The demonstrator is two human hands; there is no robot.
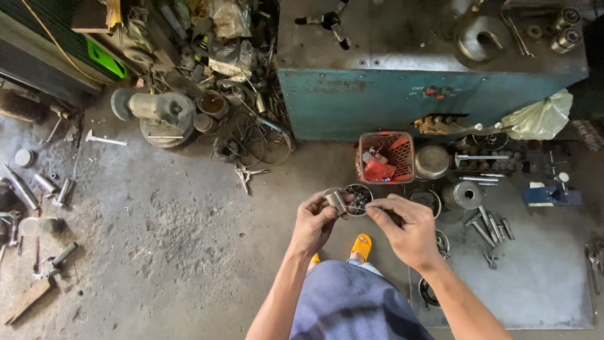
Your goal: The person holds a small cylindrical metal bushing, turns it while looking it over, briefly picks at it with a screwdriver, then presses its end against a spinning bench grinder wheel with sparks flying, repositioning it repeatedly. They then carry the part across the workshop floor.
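Note:
My left hand (314,220) grips a small grey metal cylinder (336,201) between thumb and fingers, held up in front of me. My right hand (402,226) pinches a thin metal pin (360,208) whose tip points at the cylinder's end. Both hands hover above a round tin (360,196) of small dark metal parts on the floor. Below them show my blue shorts (352,305) and an orange sandal (361,247).
A red mesh basket (385,156) of parts stands before a blue metal machine cabinet (402,101). Metal pots, bolts and tools lie on a grey sheet (535,277) at right. Left, the concrete floor holds an electric motor (157,113), wires, pliers (245,176) and scattered metal cylinders.

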